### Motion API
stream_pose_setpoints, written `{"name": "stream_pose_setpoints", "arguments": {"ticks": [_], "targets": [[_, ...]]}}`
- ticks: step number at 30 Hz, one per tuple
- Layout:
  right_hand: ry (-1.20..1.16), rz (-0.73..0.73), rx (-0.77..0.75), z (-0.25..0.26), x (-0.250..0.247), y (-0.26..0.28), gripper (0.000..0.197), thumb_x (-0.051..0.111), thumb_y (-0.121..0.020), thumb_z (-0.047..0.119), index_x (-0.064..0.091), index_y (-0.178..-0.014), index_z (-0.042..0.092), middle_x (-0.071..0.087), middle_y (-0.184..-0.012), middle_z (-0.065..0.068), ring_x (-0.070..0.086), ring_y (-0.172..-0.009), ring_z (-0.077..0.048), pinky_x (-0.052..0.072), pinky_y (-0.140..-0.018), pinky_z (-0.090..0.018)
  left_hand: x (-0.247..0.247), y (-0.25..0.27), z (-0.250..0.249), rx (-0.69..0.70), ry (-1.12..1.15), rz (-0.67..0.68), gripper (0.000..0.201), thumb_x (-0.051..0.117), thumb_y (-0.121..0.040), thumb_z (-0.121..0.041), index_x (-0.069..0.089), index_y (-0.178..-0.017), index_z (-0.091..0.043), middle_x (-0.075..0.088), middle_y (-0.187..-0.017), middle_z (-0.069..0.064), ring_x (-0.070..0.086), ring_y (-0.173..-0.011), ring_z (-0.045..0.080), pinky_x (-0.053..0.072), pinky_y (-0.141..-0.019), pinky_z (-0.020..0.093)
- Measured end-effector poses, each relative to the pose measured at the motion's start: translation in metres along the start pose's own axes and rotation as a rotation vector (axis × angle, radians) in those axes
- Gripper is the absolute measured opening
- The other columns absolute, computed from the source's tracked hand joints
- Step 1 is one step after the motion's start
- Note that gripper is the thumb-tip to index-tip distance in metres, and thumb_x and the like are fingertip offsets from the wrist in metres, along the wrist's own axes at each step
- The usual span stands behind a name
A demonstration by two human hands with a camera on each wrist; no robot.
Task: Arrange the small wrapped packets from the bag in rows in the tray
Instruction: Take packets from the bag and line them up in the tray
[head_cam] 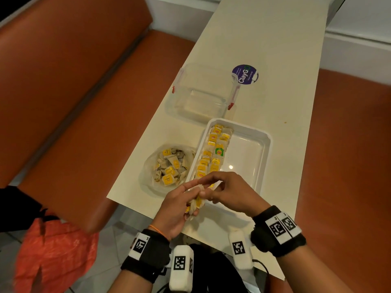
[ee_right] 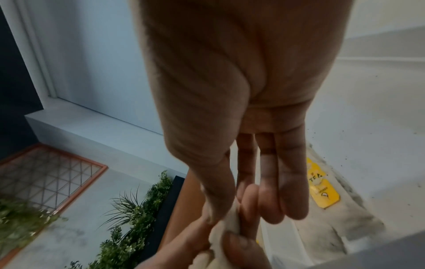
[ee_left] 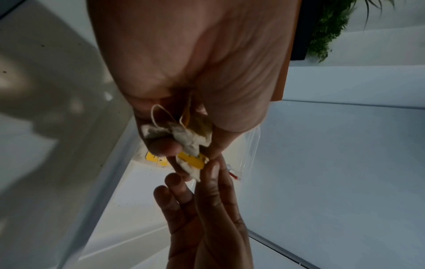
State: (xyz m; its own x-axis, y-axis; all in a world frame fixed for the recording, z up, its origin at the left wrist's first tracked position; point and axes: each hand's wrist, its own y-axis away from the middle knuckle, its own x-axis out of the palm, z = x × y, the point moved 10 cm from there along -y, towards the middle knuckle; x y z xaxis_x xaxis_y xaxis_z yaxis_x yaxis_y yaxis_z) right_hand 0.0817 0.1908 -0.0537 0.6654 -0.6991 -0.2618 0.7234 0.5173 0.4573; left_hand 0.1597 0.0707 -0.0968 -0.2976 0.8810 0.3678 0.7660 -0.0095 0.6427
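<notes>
1. A small bunch of packets with yellow tags sits low in the centre of the head view, held over the near left corner of the tray.
2. The left hand curls its fingers round that bunch; the left wrist view shows crumpled paper, looped strings and a yellow tag pressed into its palm.
3. The right hand pinches one packet at the top of the bunch between thumb and forefinger, its other fingers hanging nearly straight.
4. In the white tray, two rows of packets run along the left wall toward the upper middle of the frame; most tags are yellow, one is green. The tag print is too small to read there.
5. In the right wrist view a yellow tag at right centre reads "TEA".
6. The clear bag, left of the tray, holds a loose heap of packets with yellow tags.
7. Above the tray stands a clear plastic box with red clips.
8. A purple round sticker on the table reads "ClayG"; the rest is covered.
</notes>
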Motion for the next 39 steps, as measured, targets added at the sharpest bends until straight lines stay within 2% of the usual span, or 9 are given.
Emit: {"name": "stream_pose_setpoints", "arguments": {"ticks": [6, 12, 19, 22, 26, 30, 32, 34, 39], "targets": [[0.042, 0.011, -0.008, -0.004, -0.003, 0.006, 0.026, 0.087, -0.082, 0.028, 0.079, -0.106, 0.036, 0.076, -0.101, 0.017, 0.060, -0.061, 0.000, 0.051, -0.069, -0.017, 0.006, 0.001, 0.001, 0.027, -0.088, 0.064, 0.038, 0.063, -0.103, -0.026, 0.064, -0.140, -0.016, 0.073, -0.129, 0.013, 0.058, -0.076, 0.014, 0.038, -0.051, 0.026], [0.021, -0.054, -0.018, -0.006, -0.011, 0.004, 0.011, 0.085, -0.085, 0.030, 0.081, -0.095, 0.034, 0.077, -0.095, 0.014, 0.070, -0.077, -0.018, 0.059, -0.080, -0.033, 0.004, 0.002, -0.002, 0.016, -0.045, 0.048, 0.056, 0.079, -0.089, -0.034, 0.062, -0.140, -0.015, 0.072, -0.104, 0.011, 0.058, -0.074, 0.014, 0.037, -0.049, 0.026], [-0.273, -0.112, -0.003, -0.010, -0.025, 0.006, 0.010, 0.081, -0.089, 0.013, 0.079, -0.100, 0.013, 0.077, -0.089, -0.009, 0.075, -0.077, -0.024, 0.064, -0.077, -0.036, -0.001, 0.001, -0.008, 0.059, -0.067, 0.020, 0.048, 0.085, -0.078, -0.015, 0.073, -0.125, -0.010, 0.064, -0.081, 0.009, 0.054, -0.069, 0.016, 0.037, -0.045, 0.022], [-0.364, -0.120, 0.005, -0.015, -0.026, 0.008, 0.012, 0.080, -0.089, 0.009, 0.078, -0.101, 0.009, 0.077, -0.090, -0.012, 0.076, -0.078, -0.026, 0.063, -0.077, -0.034, -0.005, -0.001, -0.007, 0.065, -0.070, -0.012, 0.047, 0.085, -0.079, -0.019, 0.075, -0.124, -0.013, 0.058, -0.082, 0.012, 0.052, -0.067, 0.015, 0.037, -0.046, 0.023], [-0.473, -0.108, 0.050, -0.021, -0.022, 0.011, 0.014, 0.079, -0.089, 0.005, 0.075, -0.103, 0.004, 0.077, -0.095, -0.014, 0.078, -0.082, -0.028, 0.063, -0.079, -0.032, -0.011, -0.004, -0.007, 0.069, -0.020, -0.084, 0.037, 0.080, -0.085, -0.006, 0.074, -0.121, -0.009, 0.061, -0.080, 0.009, 0.054, -0.064, 0.013, 0.039, -0.045, 0.021], [-0.367, -0.032, 0.062, -0.030, -0.016, 0.012, 0.047, 0.090, -0.081, 0.018, 0.069, -0.123, 0.023, 0.074, -0.118, 0.001, 0.076, -0.100, -0.023, 0.063, -0.090, -0.038, -0.010, -0.004, -0.010, 0.055, -0.045, -0.096, 0.021, 0.074, -0.090, -0.004, 0.080, -0.110, -0.008, 0.060, -0.077, 0.011, 0.050, -0.062, 0.014, 0.036, -0.046, 0.023], [-0.250, 0.047, 0.014, -0.026, -0.010, 0.013, 0.071, 0.095, -0.074, 0.031, 0.059, -0.135, 0.040, 0.067, -0.131, 0.012, 0.069, -0.115, -0.011, 0.060, -0.095, -0.033, -0.006, -0.002, -0.015, 0.070, -0.179, -0.066, 0.018, 0.071, -0.093, -0.006, 0.083, -0.105, -0.013, 0.058, -0.072, 0.006, 0.042, -0.058, 0.013, 0.032, -0.048, 0.023], [-0.155, 0.107, -0.054, -0.019, -0.004, 0.015, 0.077, 0.094, -0.076, 0.032, 0.054, -0.141, 0.041, 0.064, -0.136, 0.016, 0.063, -0.122, -0.003, 0.055, -0.101, -0.027, 0.002, 0.000, -0.022, 0.106, -0.377, -0.008, 0.019, 0.073, -0.093, -0.010, 0.084, -0.104, -0.022, 0.062, -0.073, 0.005, 0.044, -0.059, 0.011, 0.034, -0.052, 0.022], [-0.040, 0.113, -0.070, -0.019, 0.002, 0.012, 0.051, 0.091, -0.077, 0.015, 0.070, -0.122, 0.025, 0.078, -0.098, 0.005, 0.075, -0.090, -0.014, 0.060, -0.088, -0.029, 0.010, 0.002, -0.028, 0.171, -0.509, 0.036, 0.025, 0.083, -0.086, -0.010, 0.082, -0.109, -0.020, 0.069, -0.077, -0.009, 0.053, -0.055, -0.003, 0.042, -0.056, 0.011]]}}
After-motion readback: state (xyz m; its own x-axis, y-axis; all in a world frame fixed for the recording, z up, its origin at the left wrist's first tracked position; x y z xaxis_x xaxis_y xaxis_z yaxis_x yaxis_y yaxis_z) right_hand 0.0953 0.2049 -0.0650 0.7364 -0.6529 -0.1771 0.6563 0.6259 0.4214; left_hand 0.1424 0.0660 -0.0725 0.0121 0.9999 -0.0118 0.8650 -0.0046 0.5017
